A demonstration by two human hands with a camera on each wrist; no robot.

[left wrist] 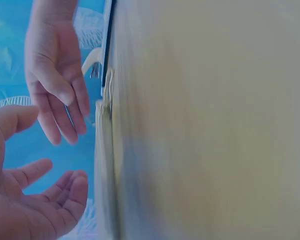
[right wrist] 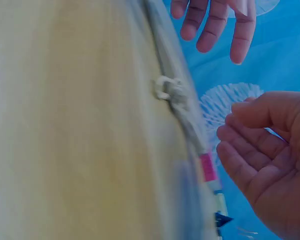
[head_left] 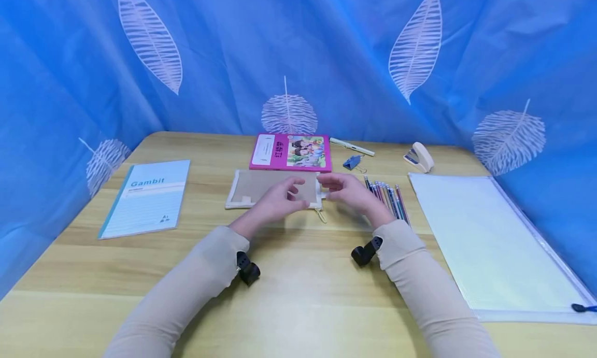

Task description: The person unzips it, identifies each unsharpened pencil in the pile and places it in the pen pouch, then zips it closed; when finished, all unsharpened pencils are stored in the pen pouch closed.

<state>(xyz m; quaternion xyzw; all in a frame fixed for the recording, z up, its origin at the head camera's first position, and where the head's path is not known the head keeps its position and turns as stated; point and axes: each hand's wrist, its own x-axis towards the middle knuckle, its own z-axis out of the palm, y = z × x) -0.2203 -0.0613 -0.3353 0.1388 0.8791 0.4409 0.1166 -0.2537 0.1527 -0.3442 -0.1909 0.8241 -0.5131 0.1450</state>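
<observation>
Both hands hover over the bench point(head_left: 298, 296) with fingers loose and holding nothing. The left hand point(head_left: 275, 200) hangs above the near edge of the beige pouch point(head_left: 261, 184), the right hand point(head_left: 347, 192) just above the pouch's right end, near its cord loop point(head_left: 321, 215). The pouch lies flat at mid-bench, just in front of the pink book point(head_left: 291, 152), with the pencils point(head_left: 387, 197) just to the right.

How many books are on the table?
2. The pink book lies at the back, just behind the beige pouch. The blue Gambit notebook lies on the left side of the table. None seem hidden.
</observation>
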